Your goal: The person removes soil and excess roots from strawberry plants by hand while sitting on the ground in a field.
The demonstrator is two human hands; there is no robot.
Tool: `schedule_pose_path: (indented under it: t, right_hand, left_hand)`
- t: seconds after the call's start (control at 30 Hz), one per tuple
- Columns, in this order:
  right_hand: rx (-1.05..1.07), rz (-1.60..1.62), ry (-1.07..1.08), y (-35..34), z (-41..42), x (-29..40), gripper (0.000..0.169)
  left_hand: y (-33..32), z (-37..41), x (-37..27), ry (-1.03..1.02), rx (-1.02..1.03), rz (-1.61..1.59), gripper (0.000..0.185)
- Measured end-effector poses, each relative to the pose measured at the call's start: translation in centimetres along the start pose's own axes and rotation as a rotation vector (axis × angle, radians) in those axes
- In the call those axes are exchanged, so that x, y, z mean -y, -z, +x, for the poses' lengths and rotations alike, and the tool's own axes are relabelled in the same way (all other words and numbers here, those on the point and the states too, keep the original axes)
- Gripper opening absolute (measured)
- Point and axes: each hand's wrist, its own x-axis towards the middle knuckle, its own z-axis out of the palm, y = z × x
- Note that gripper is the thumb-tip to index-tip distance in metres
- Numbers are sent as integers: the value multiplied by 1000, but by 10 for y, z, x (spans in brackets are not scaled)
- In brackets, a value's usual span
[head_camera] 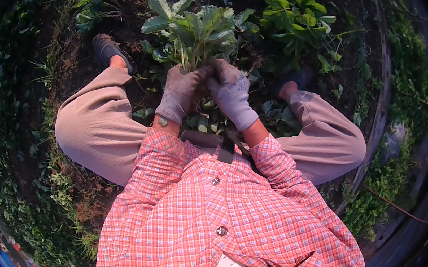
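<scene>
A bunch of leafy green plants, which look like strawberry seedlings, stands upright from my two gloved hands. My left hand, in a soiled knit work glove, is closed around the stems at their base. Close against it, my right hand, in a matching glove bearing some print, has its fingers bent at the same stems and roots. Dark roots hang between the hands, partly hidden by the gloves. Which stems each hand grips cannot be told apart.
Leafy plants grow at the upper right, with more at the upper left. My shoes rest on dark soil either side. A long pale edging strip curves along the right, and a thin reddish rod lies beyond it.
</scene>
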Motion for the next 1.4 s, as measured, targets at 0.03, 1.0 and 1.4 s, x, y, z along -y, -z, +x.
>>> schedule_pose_path:
  t: [0.03,1.0,1.4]
  right_hand:
    - [-17,54,9,2,0,2,24]
    - [101,540,-133,25,-30,0,12]
    - [130,665,-174,32,-10,0,11]
  left_hand:
    - [-2,1,0,33,9,-88,18]
    - [-11,7,13,150,-211,-286,26]
    - [4,2,-3,212,269,-114,21]
